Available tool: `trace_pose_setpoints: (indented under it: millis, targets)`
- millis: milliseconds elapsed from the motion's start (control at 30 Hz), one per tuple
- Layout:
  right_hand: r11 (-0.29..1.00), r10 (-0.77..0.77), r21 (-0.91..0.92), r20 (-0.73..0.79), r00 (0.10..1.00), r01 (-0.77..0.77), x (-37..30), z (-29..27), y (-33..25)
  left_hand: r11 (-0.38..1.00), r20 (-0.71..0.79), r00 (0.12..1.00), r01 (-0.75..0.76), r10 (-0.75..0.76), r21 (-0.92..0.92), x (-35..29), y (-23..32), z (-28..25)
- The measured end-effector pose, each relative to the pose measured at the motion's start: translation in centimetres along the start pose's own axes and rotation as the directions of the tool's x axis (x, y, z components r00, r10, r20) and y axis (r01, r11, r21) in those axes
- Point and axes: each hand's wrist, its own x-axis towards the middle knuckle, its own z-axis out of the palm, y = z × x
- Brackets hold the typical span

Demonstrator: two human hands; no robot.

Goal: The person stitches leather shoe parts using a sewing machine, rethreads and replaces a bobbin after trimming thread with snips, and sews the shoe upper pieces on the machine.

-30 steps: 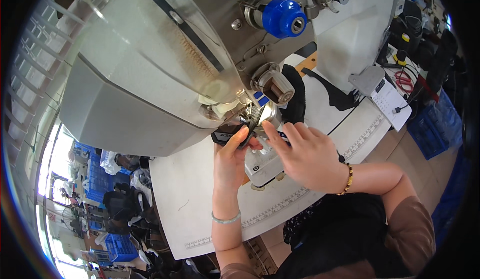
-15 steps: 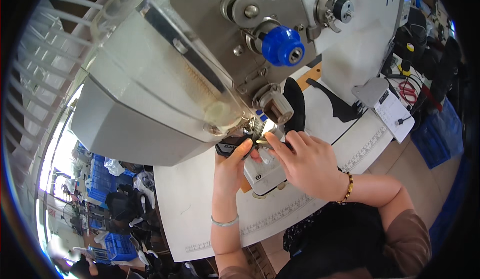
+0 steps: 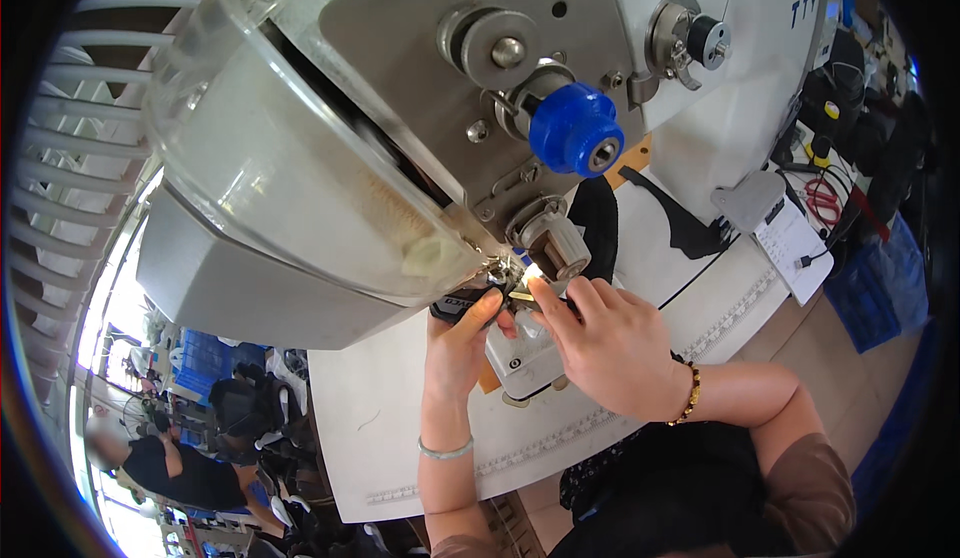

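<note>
A grey-white industrial sewing machine leans over the work, with a blue knob and a metal roller on its head. Under the lit needle area lies a small black piece with pale lettering, probably a shoe part. My left hand pinches it from the left, thumb on top. From the right, my right hand grips the same piece, its index fingertip close to the needle area. A narrow yellowish strip shows between my hands. The machine head and my fingers hide the stitching point.
The white table has a ruler strip along its near edge. Black cut pieces lie behind the right hand. A paper sheet and cables are at the right. A person is at the far left.
The view has shifted slightly, so the machine head looks larger and a little lower. My hands keep almost the same grip. The person at far left shows more fully.
</note>
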Motion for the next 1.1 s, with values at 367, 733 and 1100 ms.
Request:
trace_pose_setpoints:
  millis: [367,733,1100]
  targets:
    - [0.993,-0.056,-0.102,-0.04,0.998,0.052,0.3,0.5,-0.9,0.998,0.008,0.998,0.064,-0.064,-0.029,0.4,0.5,-0.9]
    - [0.986,-0.024,-0.167,-0.015,1.0,0.021,0.3,1.1,-1.4,0.994,-0.013,0.995,0.099,-0.1,-0.047,0.7,0.6,-1.0]
    - [1.0,-0.016,0.006,0.031,0.999,0.015,0.1,0.1,0.3,0.996,-0.037,0.997,0.068,-0.07,-0.059,0.3,0.2,-0.4]
